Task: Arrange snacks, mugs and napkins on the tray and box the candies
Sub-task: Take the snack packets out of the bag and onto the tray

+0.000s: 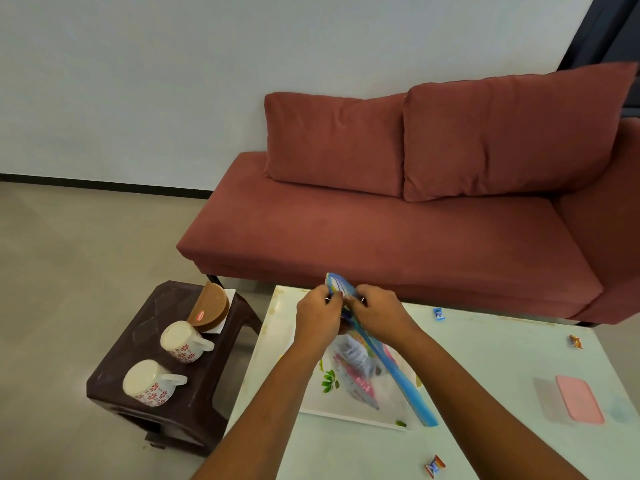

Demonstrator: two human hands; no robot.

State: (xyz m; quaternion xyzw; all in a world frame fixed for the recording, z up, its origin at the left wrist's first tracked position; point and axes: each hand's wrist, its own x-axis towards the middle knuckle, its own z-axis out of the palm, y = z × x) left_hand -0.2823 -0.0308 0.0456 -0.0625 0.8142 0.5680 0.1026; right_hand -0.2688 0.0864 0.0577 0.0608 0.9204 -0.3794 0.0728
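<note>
- Head view, hands: the left hand (pixel 318 317) and the right hand (pixel 377 313) meet over the far part of the table (pixel 485 358). Their fingers are curled in towards each other, and both pinch the upper edge of a clear zip bag (pixel 356 372).
- Head view, bag against the grip: the pinch sits near the far end of the bag's blue closure strip (pixel 398 375), and a short tip of the strip sticks up beyond the knuckles. The rest of the strip runs from between the hands towards the camera and to the right. The bag's body hangs below and nearer than the hands, with pink and white packets blurred inside it.
- Head view, tray: a white tray with a leaf print (pixel 346 415) lies on the table under the bag. The strip's near end reaches the tray's near right corner.
- Head view, loose sweets: a blue candy (pixel 438 313) lies right of the right hand. An orange candy (pixel 575 341) is well apart, further right. A red, white and blue candy (pixel 434 465) lies near the table's front edge.
- Head view, box: a clear box with a pink lid (pixel 578 398) stands at the table's right side.
- Head view, left of the table: a dark brown stool (pixel 173 410) carries two flowered mugs, the far mug (pixel 185 341) and the near mug (pixel 152 382). Behind them is a brown napkin holder (pixel 209 308) with white napkins (pixel 229 294).
- Head view, background: a red sofa (pixel 381 230) stands against the wall.
</note>
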